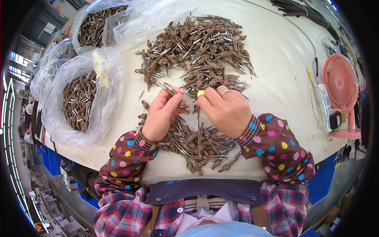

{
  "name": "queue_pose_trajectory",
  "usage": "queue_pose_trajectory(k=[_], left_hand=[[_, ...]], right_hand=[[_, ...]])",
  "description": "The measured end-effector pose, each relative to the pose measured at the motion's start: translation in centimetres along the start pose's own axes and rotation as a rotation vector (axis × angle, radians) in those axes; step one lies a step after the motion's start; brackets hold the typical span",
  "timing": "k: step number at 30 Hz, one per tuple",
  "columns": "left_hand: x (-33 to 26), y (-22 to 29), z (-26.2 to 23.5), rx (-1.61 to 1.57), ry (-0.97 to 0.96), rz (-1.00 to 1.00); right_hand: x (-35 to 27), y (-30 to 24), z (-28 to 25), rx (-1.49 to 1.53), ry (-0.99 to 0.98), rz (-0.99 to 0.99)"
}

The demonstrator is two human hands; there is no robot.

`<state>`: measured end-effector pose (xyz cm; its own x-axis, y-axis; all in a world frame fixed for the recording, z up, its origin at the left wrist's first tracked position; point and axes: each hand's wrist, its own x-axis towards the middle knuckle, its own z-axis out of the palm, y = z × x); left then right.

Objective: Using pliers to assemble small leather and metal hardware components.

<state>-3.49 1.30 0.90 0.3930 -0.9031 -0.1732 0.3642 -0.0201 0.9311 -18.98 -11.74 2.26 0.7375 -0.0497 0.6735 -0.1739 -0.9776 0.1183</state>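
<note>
My left hand (161,113) is closed round a few knotted brown cords (182,106) with silvery metal tips, which stick out past the thumb and fingers. Close by on the right, my right hand (226,110) has its fingers curled together, a yellow wrap (201,93) on one fingertip and a ring on another finger. Whatever those fingertips pinch is hidden. Beyond both hands lies a large heap of the same knotted cords (197,43). A smaller pile of cords (201,146) is spread between my forearms, on the near side.
Clear plastic bags full of cords (81,102) stand at the left of the pale tabletop (282,71). On the right are a pink fan (340,83), a white power strip (324,104) and a yellow-handled tool (310,75). Dark strips (302,10) lie at the far right.
</note>
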Motion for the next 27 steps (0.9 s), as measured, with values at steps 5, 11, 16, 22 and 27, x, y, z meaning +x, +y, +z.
queue_pose_trajectory(k=[5,11,16,22,27], left_hand=[[1.3,1.0,-0.7,0.284,-0.015,0.045],[4.1,0.3,2.1,1.059,-0.027,0.374],[4.1,0.4,0.0,0.986,-0.012,0.405],[1.8,2.1,-2.0,0.486,0.025,0.103],[1.2,2.7,-1.4,0.291,0.075,0.202]], right_hand=[[-0.6,2.6,-2.4,0.087,-0.052,0.117],[-0.8,4.1,-2.7,0.116,-0.114,0.229],[-1.0,3.8,-1.9,0.203,-0.134,0.219],[0.5,3.3,-3.1,0.284,-0.145,0.272],[2.2,2.4,-2.7,0.306,-0.04,0.201]])
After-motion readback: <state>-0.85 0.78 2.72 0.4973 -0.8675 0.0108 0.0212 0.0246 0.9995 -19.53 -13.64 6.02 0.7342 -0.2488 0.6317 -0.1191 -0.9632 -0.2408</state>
